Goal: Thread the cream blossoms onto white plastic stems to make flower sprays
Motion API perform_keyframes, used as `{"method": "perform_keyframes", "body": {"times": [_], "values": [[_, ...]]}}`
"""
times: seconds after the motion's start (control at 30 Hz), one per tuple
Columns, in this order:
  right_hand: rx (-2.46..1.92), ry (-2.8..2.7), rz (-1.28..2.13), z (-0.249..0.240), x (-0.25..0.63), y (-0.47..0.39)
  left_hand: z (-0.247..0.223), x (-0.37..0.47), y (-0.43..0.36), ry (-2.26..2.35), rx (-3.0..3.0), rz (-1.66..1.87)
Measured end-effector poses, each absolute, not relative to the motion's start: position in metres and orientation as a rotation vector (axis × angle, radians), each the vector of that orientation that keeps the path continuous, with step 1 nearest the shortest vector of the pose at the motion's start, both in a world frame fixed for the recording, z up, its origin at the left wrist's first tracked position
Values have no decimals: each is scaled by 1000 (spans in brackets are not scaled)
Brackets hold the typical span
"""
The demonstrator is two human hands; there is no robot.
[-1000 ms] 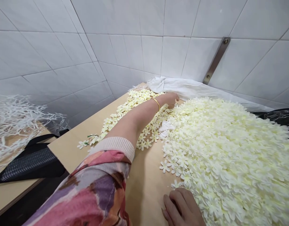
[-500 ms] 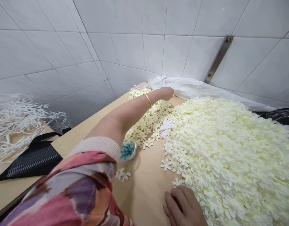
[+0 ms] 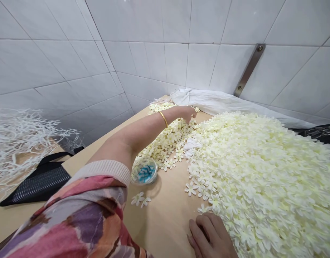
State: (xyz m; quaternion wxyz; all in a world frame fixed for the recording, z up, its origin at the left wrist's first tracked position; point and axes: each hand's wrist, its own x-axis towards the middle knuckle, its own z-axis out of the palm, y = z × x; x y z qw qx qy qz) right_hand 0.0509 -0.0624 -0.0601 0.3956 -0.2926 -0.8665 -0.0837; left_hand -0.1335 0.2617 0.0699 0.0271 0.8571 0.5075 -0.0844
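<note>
My left hand [image 3: 188, 114] reaches out over the far end of a heap of loose cream-white artificial flowers [image 3: 171, 134]. Its fingers point down and are bent together, with tiny pale bits showing at the tips; what they hold is too small to name. Low in the picture, my right hand [image 3: 212, 236] rests on the table with curled fingers and nothing visible in them, beside a much larger heap of the same flowers [image 3: 261, 168]. A clear round tub [image 3: 145, 172] with blue pieces inside stands below my left forearm.
Two loose flowers [image 3: 140, 199] lie near the tub. A crumpled white tissue [image 3: 192, 144] sits between the heaps. White cloth [image 3: 221, 102] lies along the tiled wall. At left are a black mesh bag [image 3: 38, 182] and tangled white branch-like strands [image 3: 22, 143].
My left hand has drawn slightly back and down, and its fingers now point downward. More of the tub shows below the forearm. My right hand stays in place.
</note>
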Motion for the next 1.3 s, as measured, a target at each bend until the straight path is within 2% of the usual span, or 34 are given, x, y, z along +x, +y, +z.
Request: {"method": "perform_keyframes", "body": {"times": [0.23,0.47,0.73,0.8,0.9,1.03,1.3], "values": [[-749,-2265,-172,-66,56,-65,51,-129,263,1571,2695,-109],[-746,-2270,-139,-60,56,-65,86,-149,249,1623,2641,6],[-822,-2302,109,-37,54,-72,109,-167,195,1563,2292,-524],[-844,-2299,199,-34,56,-75,107,-164,182,1566,2287,-454],[-856,-2191,289,-32,60,-77,104,-151,157,1501,2218,-133],[-856,-2046,219,-31,68,-77,102,-123,109,1252,1960,296],[-922,-1797,-23,-23,77,-70,83,-86,40,1086,1562,351]]}}
